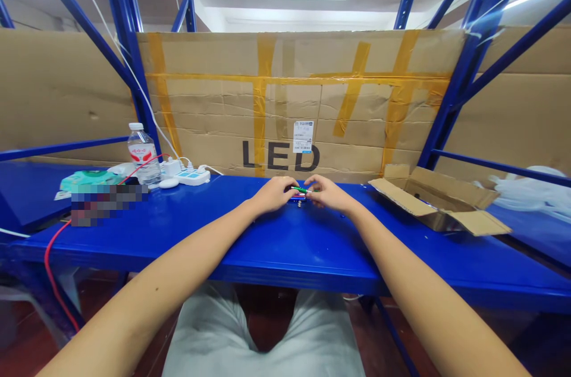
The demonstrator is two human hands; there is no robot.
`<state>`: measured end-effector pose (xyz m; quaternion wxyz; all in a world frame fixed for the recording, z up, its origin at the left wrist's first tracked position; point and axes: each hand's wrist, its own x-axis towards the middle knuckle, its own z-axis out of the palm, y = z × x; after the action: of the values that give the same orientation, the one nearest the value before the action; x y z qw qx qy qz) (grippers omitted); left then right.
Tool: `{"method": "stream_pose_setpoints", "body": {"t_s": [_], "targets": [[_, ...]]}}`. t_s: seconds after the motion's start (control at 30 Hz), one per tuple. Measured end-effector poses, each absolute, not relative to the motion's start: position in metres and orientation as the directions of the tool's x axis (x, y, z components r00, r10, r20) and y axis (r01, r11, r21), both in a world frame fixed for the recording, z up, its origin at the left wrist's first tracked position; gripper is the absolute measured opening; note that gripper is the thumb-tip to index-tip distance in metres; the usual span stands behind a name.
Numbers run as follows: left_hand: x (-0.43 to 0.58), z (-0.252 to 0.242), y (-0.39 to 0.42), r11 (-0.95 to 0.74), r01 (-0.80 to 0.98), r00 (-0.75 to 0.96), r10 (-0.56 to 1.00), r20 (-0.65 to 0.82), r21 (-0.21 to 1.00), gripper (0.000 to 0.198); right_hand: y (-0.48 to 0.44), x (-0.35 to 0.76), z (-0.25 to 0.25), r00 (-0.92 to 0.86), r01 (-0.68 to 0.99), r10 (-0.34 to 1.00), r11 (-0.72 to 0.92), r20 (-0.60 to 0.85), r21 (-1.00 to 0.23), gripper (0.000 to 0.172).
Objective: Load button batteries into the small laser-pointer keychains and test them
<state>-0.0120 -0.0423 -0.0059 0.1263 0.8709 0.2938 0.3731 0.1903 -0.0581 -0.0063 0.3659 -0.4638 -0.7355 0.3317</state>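
At the far middle of the blue table, my left hand (280, 192) and my right hand (329, 192) face each other, fingers closed in a pinch. Between them they hold a slim green pen-like stick (301, 189), one end in each hand. Right below it lie some thin red and blue pieces (298, 197), too small to name and partly covered by my fingers. A tiny shiny metal part (300, 204) sits on the table just in front of these.
An open cardboard box (439, 198) stands at the right. On the left are a water bottle (143, 157), a white power strip (194, 176), a green wipes pack (89, 182) and a red cable (50, 264). A tall cardboard sheet (214, 115) closes off the back.
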Motion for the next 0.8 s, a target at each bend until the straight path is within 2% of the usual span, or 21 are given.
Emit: {"method": "stream_pose_setpoints", "body": {"t_s": [0.1, 0.2, 0.4, 0.6, 0.8], "targets": [[-0.014, -0.008, -0.039, -0.770, 0.429, 0.504, 0.637, 0.583, 0.471, 0.018, -0.054, 0.195, -0.008, -0.230, 0.469, 0.930, 0.363, 0.286, -0.805, 0.029], [-0.014, -0.010, -0.038, -0.756, 0.446, 0.478, 0.653, 0.587, 0.479, 0.017, -0.050, 0.197, -0.009, -0.213, 0.525, 0.921, 0.389, 0.326, -0.757, 0.019], [-0.017, -0.012, -0.034, -0.731, 0.454, 0.416, 0.680, 0.604, 0.509, 0.016, -0.045, 0.201, -0.014, -0.260, 0.661, 0.879, 0.464, 0.400, -0.589, 0.006], [-0.015, -0.011, 0.001, -0.668, 0.386, 0.366, 0.744, 0.559, 0.636, 0.014, -0.029, 0.209, -0.003, -0.266, 0.798, 0.851, 0.458, 0.453, -0.391, 0.016], [0.002, -0.010, 0.051, -0.564, 0.558, 0.383, 0.826, 0.414, 0.609, 0.017, 0.010, 0.208, 0.006, -0.262, 0.874, 0.877, 0.393, 0.403, -0.286, 0.018]]}}
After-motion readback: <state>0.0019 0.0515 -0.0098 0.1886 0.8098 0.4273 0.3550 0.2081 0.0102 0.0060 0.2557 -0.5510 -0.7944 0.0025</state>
